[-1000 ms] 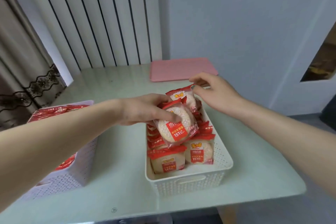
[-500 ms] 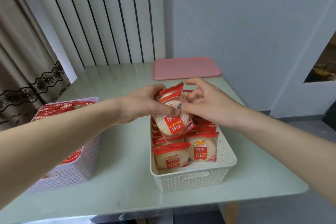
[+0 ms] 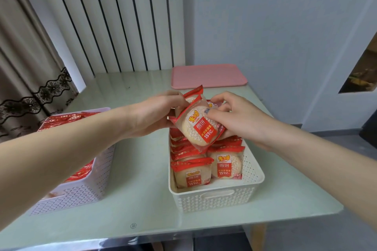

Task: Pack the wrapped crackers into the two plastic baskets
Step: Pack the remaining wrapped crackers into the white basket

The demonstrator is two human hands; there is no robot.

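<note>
A white plastic basket (image 3: 216,199) stands at the table's middle right, filled with several red-and-clear wrapped crackers (image 3: 224,164). Above its far half I hold one wrapped cracker (image 3: 199,126), tilted, with a second packet behind it. My left hand (image 3: 151,116) grips the packet's left side. My right hand (image 3: 232,118) pinches its right edge, thumb on the front. A second, paler basket (image 3: 81,193) sits at the left, partly hidden by my left forearm, with red packets (image 3: 67,118) inside.
A pink flat tray (image 3: 208,76) lies at the table's far end against the wall. The pale green glass table (image 3: 138,195) ends close to the right basket. A curtain hangs at the left, and vertical slats stand behind the table.
My right hand came in from the basket's far end and took the right edge of the cracker that my left hand holds. The packet rose a little and tilted.
</note>
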